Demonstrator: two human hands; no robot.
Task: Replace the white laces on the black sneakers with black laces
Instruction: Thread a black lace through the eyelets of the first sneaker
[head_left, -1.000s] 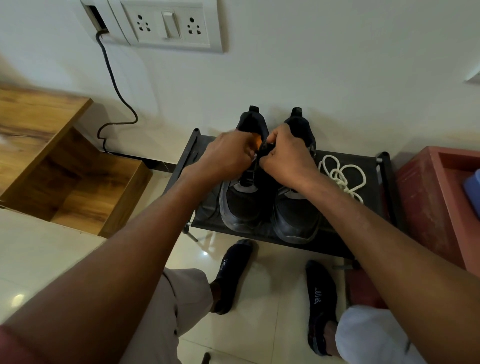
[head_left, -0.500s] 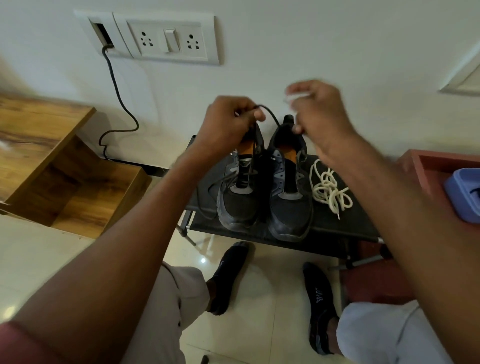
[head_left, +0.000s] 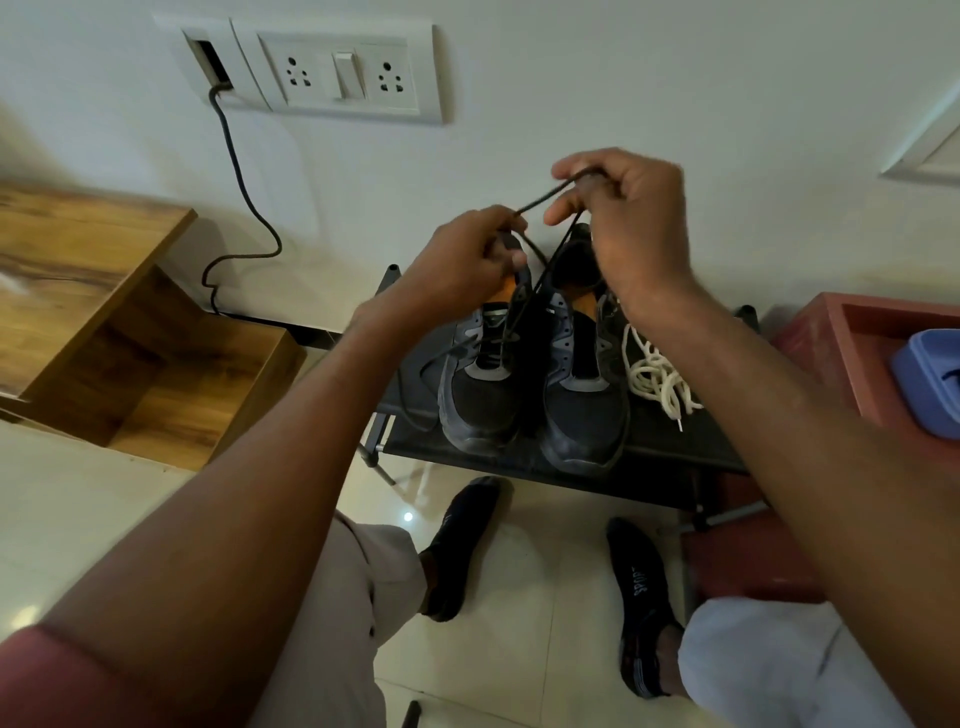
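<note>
A person seated before a low black shelf (head_left: 675, 457) works a black lace (head_left: 537, 200) above a pair of black sneakers (head_left: 530, 395), both hands raised over the shoes and close together. The left hand (head_left: 462, 265) pinches one stretch of the lace between thumb and curled fingers, just above the collar of the sneaker on the camera's left; the right hand (head_left: 636, 228), higher and nearer the wall, grips the other stretch in curled fingers. The lace runs taut between the two hands on a slant, rising from left hand to right, while two strands drop from the hands down toward the eyelets of the left-side sneaker, so the lace's long axis leads straight down from the grip into that shoe. The left hand sits nearer the eyelets and looks better placed to feed or snug the lace; the right appears to be taking up slack. The removed white laces (head_left: 657, 376) lie in a loose heap on the shelf, just beside the right-side sneaker, whose eyelets look unlaced. Compared with half a second ago, the right hand has swung in from the right and now holds the black lace rather than something pale, and the hands have closed toward each other.
</note>
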